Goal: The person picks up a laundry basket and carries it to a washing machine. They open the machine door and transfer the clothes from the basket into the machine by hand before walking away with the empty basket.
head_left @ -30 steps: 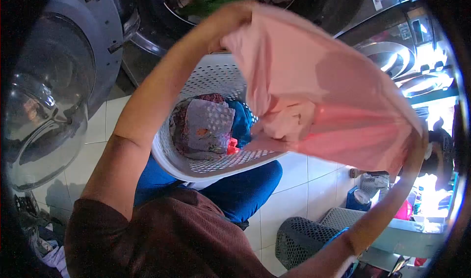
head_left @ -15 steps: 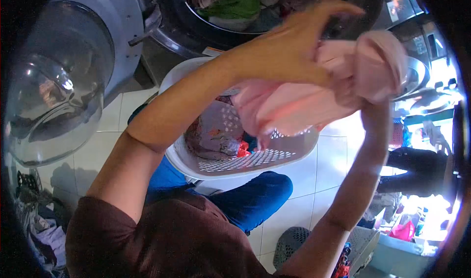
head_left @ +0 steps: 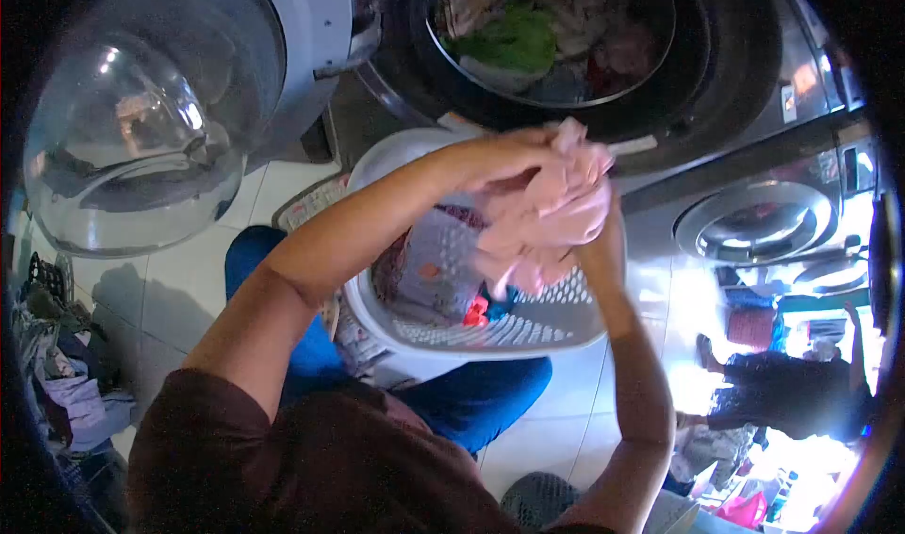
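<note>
A bunched pink garment [head_left: 551, 218] is gathered between my two hands above a white laundry basket [head_left: 462, 347]. My left hand [head_left: 514, 157] is closed on its upper left side, with the fingertips partly covered by folds. On the right side my right hand [head_left: 596, 242] grips the cloth, most of its fingers hidden behind the fabric. Below, the basket holds a grey patterned cloth [head_left: 429, 270] and a small red piece [head_left: 476, 311]. Just beyond my hands is the open drum of a washing machine [head_left: 707, 72], with a green cloth [head_left: 514, 44] among other laundry.
The machine's round glass door [head_left: 132, 157] stands swung open at left. Another front-loader [head_left: 759, 223] is to the right. Clothes [head_left: 80, 393] are piled at the lower left. A person in dark clothes [head_left: 792, 393] stands at the far right. A dark perforated basket [head_left: 539, 501] is below.
Both hands have drawn closer together and the pink garment is bunched more tightly. My left fingers, spread earlier, have closed on it. The view has shifted, showing more of the drum.
</note>
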